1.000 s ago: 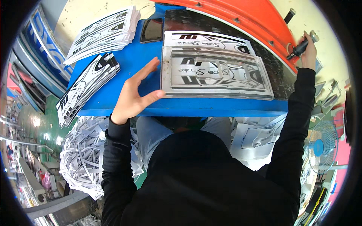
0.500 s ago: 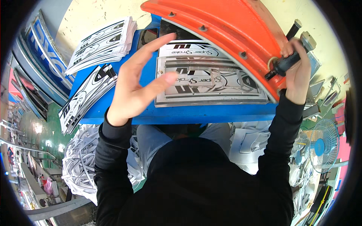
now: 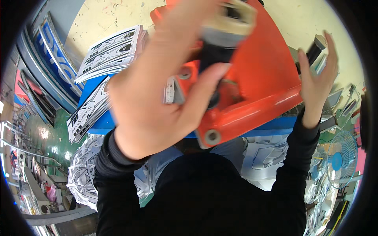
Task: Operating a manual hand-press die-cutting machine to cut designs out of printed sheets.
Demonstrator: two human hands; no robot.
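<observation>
A red swing arm of a press covers most of the blue table. From its front end stands a black handle with a pale top. My left hand, blurred by motion, has the handle between its thumb and fingers. Beyond the arm's right edge my right hand is raised with fingers apart, holding nothing. Beside my left wrist lies a stack of printed white sheets; a thicker stack lies farther back. The arm hides the clear frame and sheets on the table's middle.
White paper strips are heaped below the table's left side, and cut-out paper sheets lie below its right. A blue fan stands at far right. Near my right hand juts a black rod. Panels lean at left.
The red arm has swung left and toward me, over the clear frame and sheets. My right hand has come off the handle; my left hand has closed around it.
</observation>
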